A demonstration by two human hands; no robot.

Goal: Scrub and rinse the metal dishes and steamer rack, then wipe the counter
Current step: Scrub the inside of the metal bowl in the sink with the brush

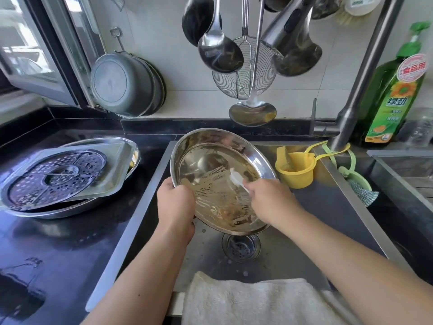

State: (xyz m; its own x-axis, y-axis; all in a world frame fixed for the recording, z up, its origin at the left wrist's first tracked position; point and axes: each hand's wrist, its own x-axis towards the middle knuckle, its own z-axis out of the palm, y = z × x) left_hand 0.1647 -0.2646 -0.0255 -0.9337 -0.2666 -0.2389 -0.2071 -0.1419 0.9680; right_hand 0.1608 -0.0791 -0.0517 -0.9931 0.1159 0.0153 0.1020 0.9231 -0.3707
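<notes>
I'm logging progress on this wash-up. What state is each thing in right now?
Round metal dish: tilted over the sink, greasy residue inside.
Left hand: grips the dish rim.
Right hand: holds a white brush against the dish.
Perforated steamer rack: on a square metal tray, stacked on the counter.
White towel: draped over the sink's front edge.
Sink drain: uncovered.

Bright daylight enters from the window at far left, glaring on the dark glossy bench, while wide-angle distortion bends the edges and the image stays slightly soft.
</notes>
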